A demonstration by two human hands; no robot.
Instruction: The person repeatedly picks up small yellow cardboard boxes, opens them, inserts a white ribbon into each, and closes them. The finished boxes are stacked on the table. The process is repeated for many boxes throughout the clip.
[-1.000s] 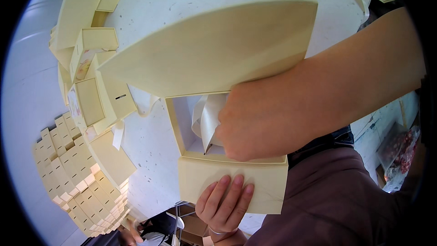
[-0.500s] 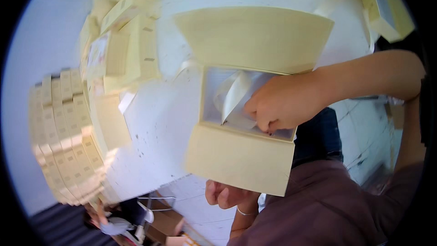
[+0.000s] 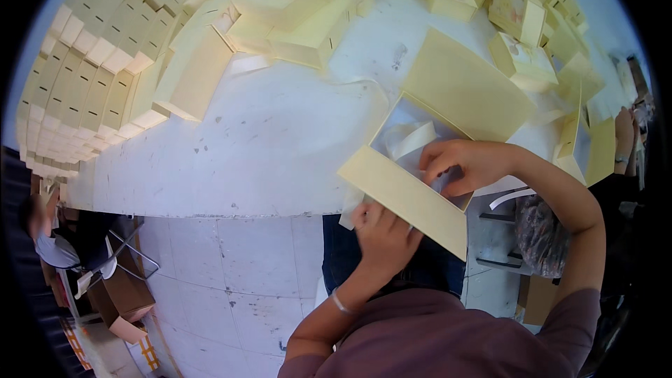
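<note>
**Holding an open yellow box at the table edge**

Standing at the far left, a seated person (image 3: 52, 241) is near some brown cartons (image 3: 119, 301) on the tiled floor. Above them, on the left part of the white table (image 3: 266, 147), many pale yellow boxes are packed in neat rows (image 3: 77, 77). More loose yellow boxes (image 3: 301, 14) lie in a heap along the far side of the table.

Nearer to the middle, the left hand (image 3: 383, 238) is under the front flap (image 3: 406, 199) of the open box (image 3: 448, 140). Its fingers are curled against the flap from below and seem to support it; how tightly they grip, I cannot tell. A thin bracelet is on this wrist.

The open box sits at the near edge of the table, just in front of the person, with its lid (image 3: 469, 87) leaning back. The right hand (image 3: 465, 164) reaches into the box, its fingers bent and pinching the white paper (image 3: 413, 140) that lies inside.

At the far right, another stack of yellow boxes (image 3: 581, 147) stands, and another person's hand (image 3: 624, 133) shows beside it.
</note>
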